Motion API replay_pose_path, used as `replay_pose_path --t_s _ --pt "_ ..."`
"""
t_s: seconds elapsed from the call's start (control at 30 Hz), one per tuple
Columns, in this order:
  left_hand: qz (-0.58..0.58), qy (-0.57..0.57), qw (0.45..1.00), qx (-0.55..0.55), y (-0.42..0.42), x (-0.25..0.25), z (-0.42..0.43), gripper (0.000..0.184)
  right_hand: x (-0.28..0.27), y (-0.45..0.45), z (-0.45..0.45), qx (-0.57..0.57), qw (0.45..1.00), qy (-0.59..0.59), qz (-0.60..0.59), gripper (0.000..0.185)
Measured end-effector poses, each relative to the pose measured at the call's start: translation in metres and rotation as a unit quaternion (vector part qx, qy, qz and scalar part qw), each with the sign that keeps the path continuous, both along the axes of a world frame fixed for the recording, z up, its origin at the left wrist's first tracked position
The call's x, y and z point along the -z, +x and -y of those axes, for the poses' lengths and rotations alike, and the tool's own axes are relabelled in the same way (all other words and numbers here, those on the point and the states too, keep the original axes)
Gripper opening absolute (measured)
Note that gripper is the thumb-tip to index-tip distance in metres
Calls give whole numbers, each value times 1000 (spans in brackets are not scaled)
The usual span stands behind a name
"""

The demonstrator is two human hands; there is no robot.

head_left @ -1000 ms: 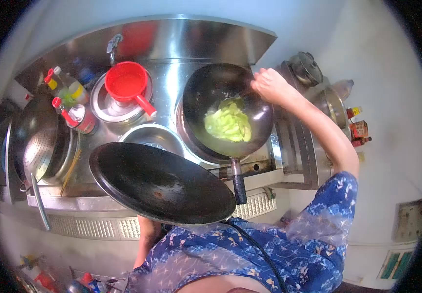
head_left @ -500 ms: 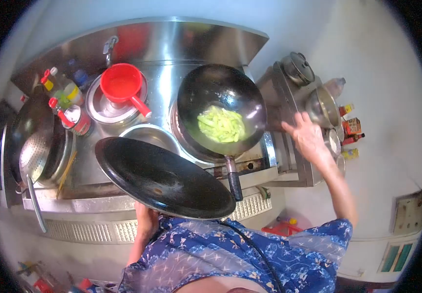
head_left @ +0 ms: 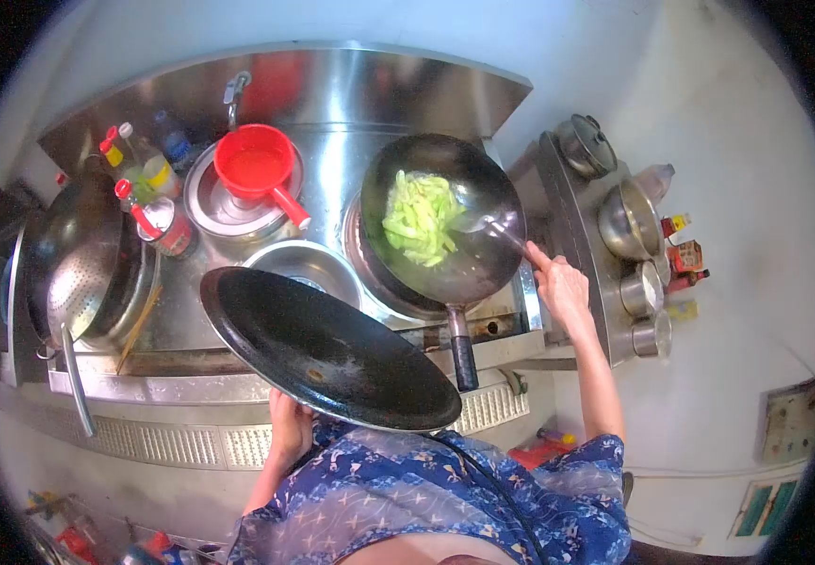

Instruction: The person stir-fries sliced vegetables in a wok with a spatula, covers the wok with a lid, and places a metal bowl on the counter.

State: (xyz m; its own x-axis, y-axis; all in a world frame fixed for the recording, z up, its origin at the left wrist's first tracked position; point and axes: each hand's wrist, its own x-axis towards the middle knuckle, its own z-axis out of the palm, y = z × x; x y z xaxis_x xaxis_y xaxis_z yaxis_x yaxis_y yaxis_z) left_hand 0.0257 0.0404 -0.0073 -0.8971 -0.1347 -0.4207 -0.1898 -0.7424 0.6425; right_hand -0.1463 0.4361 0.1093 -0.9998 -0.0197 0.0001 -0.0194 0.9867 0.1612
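Observation:
A black wok [head_left: 483, 179] sits on the stove, its dark-gripped handle [head_left: 464, 363] pointing toward me. Pale green sliced vegetables [head_left: 421, 215] lie in it, mostly on the left side. My right hand [head_left: 561, 287] is closed around the handle of a metal spatula [head_left: 494, 224], whose blade touches the right edge of the vegetables. In front of my body, my left hand [head_left: 290, 428] holds a large black wok lid [head_left: 323, 348], tilted, from below its near edge. Part of that hand is hidden behind the lid.
A red ladle-like scoop [head_left: 255, 162] rests on a lidded pot [head_left: 202, 202], near a metal basin [head_left: 309, 264]. Bottles [head_left: 158, 174] and a perforated skimmer [head_left: 80, 290] stand left. Pots and bowls [head_left: 629, 221] line a side shelf on the right.
My right hand was open and without a tool; now it grips the spatula in the wok. The vegetables have shifted up and left within the wok. The lid stays in my left hand.

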Motion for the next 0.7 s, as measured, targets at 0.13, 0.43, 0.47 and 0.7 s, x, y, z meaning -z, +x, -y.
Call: replay_pose_path --t_s 0.13,0.43,0.47,0.7 --pt "-5 -8 1000 4 1 -10 0 16 17 3 2 -37 997 -65 18 48" --pt "45 2 999 0 1 3 1 12 18 22 26 -2 997 -80 -7 51" --pt "45 1 999 3 2 5 1 12 26 24 23 1 997 -82 -7 51" --pt "74 -6 997 9 -1 -9 -5 18 50 31 20 -4 995 -104 -6 52"
